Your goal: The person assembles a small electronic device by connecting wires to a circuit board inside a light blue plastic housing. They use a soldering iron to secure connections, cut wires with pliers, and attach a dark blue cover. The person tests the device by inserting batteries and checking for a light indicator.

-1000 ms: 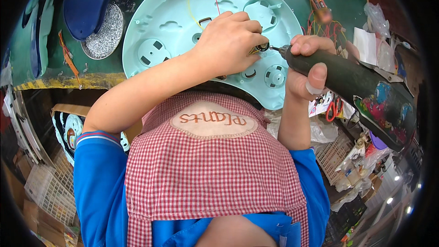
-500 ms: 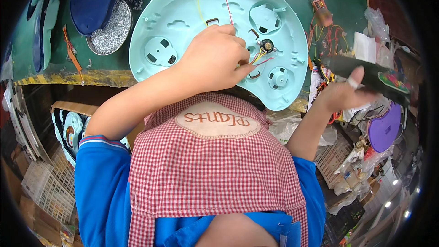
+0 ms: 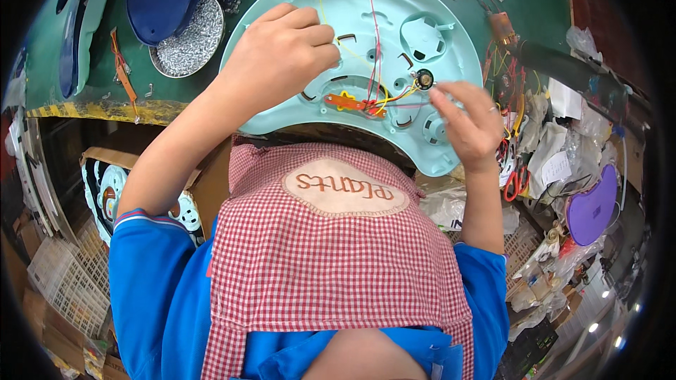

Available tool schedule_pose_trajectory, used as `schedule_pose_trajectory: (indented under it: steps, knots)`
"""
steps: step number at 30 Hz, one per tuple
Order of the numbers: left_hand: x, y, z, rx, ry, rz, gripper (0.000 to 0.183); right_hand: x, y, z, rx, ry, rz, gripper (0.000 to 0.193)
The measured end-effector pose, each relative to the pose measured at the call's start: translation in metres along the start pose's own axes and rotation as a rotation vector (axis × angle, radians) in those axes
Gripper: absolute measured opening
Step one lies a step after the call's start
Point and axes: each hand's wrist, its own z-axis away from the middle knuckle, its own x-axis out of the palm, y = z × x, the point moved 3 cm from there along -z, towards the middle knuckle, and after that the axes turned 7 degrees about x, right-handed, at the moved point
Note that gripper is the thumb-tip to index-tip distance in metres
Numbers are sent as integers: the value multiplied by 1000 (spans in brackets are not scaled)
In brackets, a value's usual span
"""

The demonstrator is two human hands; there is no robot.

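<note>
As the left hand [image 3: 289,53] curls over the pale green shell [image 3: 394,32] on the worktop [image 3: 169,95], right hand [image 3: 470,123] just beside the speaker [image 3: 424,80] inside it, both hands' fingers bent, any pinch impossible to tell

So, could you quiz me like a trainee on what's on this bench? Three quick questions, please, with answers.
1. Which grip is nearer the small round black part, left or right?
2. True or false: the heap of small silvery parts lies left of the pale turquoise shell.
3. The flat wired strip over the shell's near edge is: A) purple, B) orange, C) white.

Key: 1. The right grip. 2. True. 3. B.
</note>
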Motion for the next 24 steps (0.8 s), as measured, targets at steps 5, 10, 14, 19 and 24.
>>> schedule_pose_trajectory:
  steps: [5, 10, 14, 19, 24]
  knots:
    - [14, 12, -37, 72, 193, -146, 12, 13, -3, -25, 112, -73, -23, 32]
    - [-7, 11, -33, 120, 108, -184, 18, 34, -4, -36, 300, -93, -269, 30]
    - [-12, 8, -2, -49, 114, -108, 16, 60, -7, -40, 320, -114, -371, 36]
    - [-9, 0, 15, -94, 167, -139, 7, 67, -12, -49, 137, -226, -143, 32]
    - [3, 6, 18, -87, 123, 67, 6, 69, -17, -55, 126, -289, -92, 26]
